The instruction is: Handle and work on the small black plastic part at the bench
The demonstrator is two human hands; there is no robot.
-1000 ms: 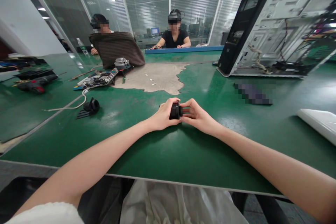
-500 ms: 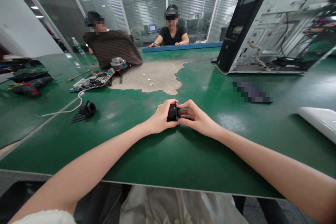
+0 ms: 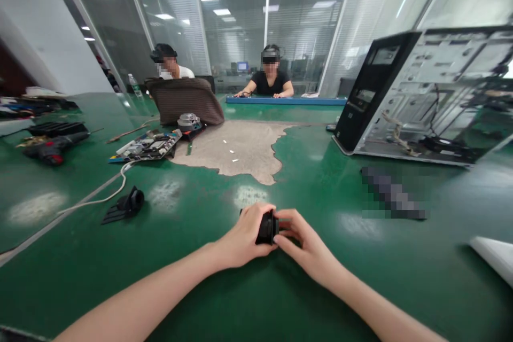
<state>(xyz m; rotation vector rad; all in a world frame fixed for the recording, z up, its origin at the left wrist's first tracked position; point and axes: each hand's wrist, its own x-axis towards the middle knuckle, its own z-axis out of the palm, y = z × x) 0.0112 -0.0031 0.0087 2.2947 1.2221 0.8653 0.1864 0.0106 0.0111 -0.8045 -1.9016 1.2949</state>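
Observation:
Low over the green table (image 3: 224, 310), a small black device (image 3: 265, 228) with a ring-like, lens-shaped end is held between my two hands. My left hand (image 3: 244, 235) is wrapped round its body from the left, thumb on the near side. From the right, the curled fingers and thumb of my right hand (image 3: 298, 238) close on the rim of the ring-like end. My fingers hide much of the device, so its exact kind cannot be told.
To the left lie a black slatted part with a round collar (image 3: 130, 203), a white cable (image 3: 116, 192), a circuit board (image 3: 150, 147) and a power drill (image 3: 56, 144). An open computer case (image 3: 377, 96) stands at right, near a blurred dark object (image 3: 390, 192). Two people sit across the table.
The view has tilted up, so my hands and the table things appear lower. Both hands keep hold of the black device, with little change in grip.

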